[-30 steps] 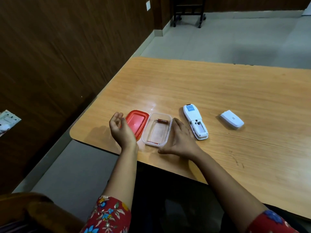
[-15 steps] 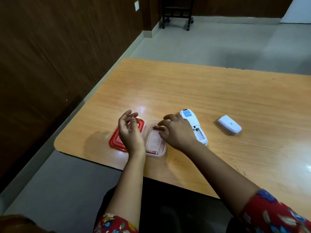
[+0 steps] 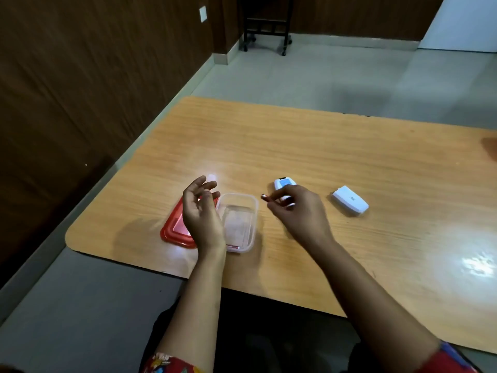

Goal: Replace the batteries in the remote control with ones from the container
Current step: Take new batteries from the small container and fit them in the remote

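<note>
A clear plastic container (image 3: 251, 211) stands near the table's front edge, with one battery (image 3: 233, 247) lying along its near wall. My right hand (image 3: 298, 214) hovers just right of the container and pinches a reddish battery (image 3: 265, 197) by its end. The white remote control (image 3: 282, 184) lies behind that hand, mostly hidden by it. My left hand (image 3: 200, 211) hangs open over the container's left edge and the red lid (image 3: 174, 227). The white battery cover (image 3: 349, 202) lies on the table to the right.
The wooden table (image 3: 349, 157) extends far and to the right. A dark wood-panelled wall runs along the left. A black wheeled stand (image 3: 266, 25) is on the floor at the back.
My right hand lifted a battery out of the container and moved right with it. My left hand stayed by the lid, fingers spread. The camera view shifted.
</note>
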